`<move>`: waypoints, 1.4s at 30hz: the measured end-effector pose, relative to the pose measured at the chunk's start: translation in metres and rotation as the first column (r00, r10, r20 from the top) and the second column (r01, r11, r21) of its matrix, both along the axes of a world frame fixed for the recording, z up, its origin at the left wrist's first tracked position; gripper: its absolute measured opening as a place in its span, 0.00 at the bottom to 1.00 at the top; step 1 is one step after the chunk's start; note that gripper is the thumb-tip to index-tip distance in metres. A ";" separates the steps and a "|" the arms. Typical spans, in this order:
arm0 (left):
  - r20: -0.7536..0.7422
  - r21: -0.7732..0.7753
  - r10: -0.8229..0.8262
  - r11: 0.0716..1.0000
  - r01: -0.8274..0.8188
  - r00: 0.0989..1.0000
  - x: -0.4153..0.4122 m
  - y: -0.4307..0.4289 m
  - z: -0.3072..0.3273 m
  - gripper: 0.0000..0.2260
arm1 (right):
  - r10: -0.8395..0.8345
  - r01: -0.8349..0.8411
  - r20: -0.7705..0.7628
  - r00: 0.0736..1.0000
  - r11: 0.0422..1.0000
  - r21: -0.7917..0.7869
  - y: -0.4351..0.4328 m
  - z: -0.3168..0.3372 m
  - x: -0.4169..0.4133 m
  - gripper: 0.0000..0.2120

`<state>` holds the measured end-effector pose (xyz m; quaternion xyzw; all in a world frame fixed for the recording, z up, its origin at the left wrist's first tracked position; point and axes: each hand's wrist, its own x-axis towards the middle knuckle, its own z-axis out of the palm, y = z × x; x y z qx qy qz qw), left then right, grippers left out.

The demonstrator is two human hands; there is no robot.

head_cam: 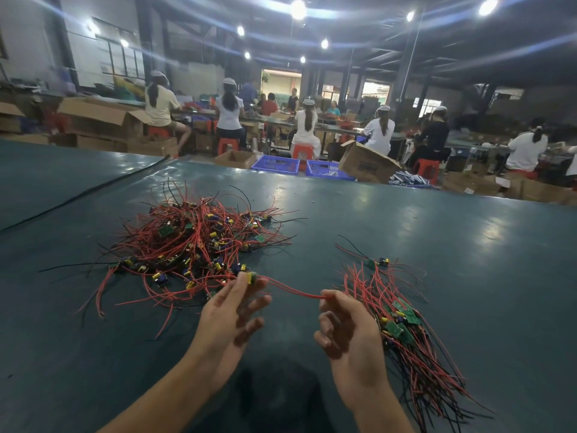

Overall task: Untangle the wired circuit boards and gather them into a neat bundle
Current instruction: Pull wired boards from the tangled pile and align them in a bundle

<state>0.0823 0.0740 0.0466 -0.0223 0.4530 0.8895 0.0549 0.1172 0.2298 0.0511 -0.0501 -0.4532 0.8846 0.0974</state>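
The left hand (pixel 232 310) pinched a small circuit board (pixel 251 277) at the near edge of the tangled pile (pixel 193 242), left of centre. The right hand (pixel 346 326) pinched its red wire (pixel 293 290), stretched between the two hands. The gathered bundle (pixel 406 339) lay just right of that hand, fanning toward the lower right. Bare green worktop (pixel 468 245) spread wide on the right, up to its far edge at mid-frame.

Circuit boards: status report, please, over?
Left hand pinches one circuit board by the tangled pile. Right hand pinches its red wire, stretched between. Sorted bundle lies beside right hand.
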 end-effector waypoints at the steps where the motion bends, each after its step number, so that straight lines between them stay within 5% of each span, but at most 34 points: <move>1: 0.020 0.052 -0.029 0.998 0.028 0.999 -0.002 -0.004 0.002 0.10 | 0.037 -0.037 -0.027 0.999 0.999 0.014 -0.002 0.000 0.001 0.13; 4: 0.039 0.213 -0.112 0.972 0.102 0.993 -0.007 -0.013 0.006 0.10 | 0.054 -0.054 -0.021 0.998 0.998 -0.017 -0.001 -0.003 0.002 0.26; 7: -0.016 0.210 -0.163 0.964 0.163 0.986 -0.010 -0.016 0.005 0.14 | 0.013 -0.014 0.038 0.999 1.000 0.018 -0.002 -0.005 0.000 0.28; 12: -0.165 -0.034 -0.290 0.957 0.288 0.943 -0.010 -0.009 0.003 0.20 | 0.058 -0.086 0.123 0.991 0.967 0.240 -0.019 -0.008 0.000 0.22; 17: -0.150 -0.275 -0.452 0.873 0.402 0.879 -0.004 -0.003 -0.007 0.18 | 0.099 -0.139 0.145 0.984 0.946 0.293 -0.032 -0.010 0.005 0.16; 19: -0.107 -0.241 -0.471 0.867 0.437 0.875 -0.004 -0.005 -0.008 0.18 | 0.087 -0.127 0.162 0.983 0.958 0.258 -0.031 -0.008 0.005 0.16; 22: -0.002 0.034 -0.489 0.872 0.489 0.872 -0.005 -0.007 -0.008 0.17 | 0.084 -0.097 0.158 0.984 0.992 0.077 -0.029 -0.003 0.006 0.14; 23: 0.027 0.067 -0.470 0.882 0.467 0.882 -0.004 -0.005 -0.010 0.17 | 0.071 -0.076 0.143 0.987 0.997 0.026 -0.028 -0.001 0.005 0.14; 25: 0.024 -0.107 -0.414 0.904 0.414 0.910 0.000 0.001 -0.017 0.14 | 0.034 -0.033 0.113 0.993 0.999 -0.016 -0.026 0.002 0.006 0.14; 29: -0.188 -0.423 -0.405 0.856 0.298 0.895 0.010 0.012 -0.026 0.15 | -0.035 0.026 0.113 0.993 0.996 0.084 -0.029 0.000 0.008 0.15; 36: -0.334 -0.387 -0.187 0.921 0.047 0.924 0.012 0.016 -0.019 0.19 | -0.008 0.002 0.025 1.000 0.977 0.214 -0.048 -0.005 0.012 0.10; 42: -0.432 -0.357 -0.092 0.931 -0.077 0.897 0.016 0.015 -0.006 0.19 | -0.103 0.082 0.132 0.986 0.984 0.158 -0.037 -0.003 0.005 0.12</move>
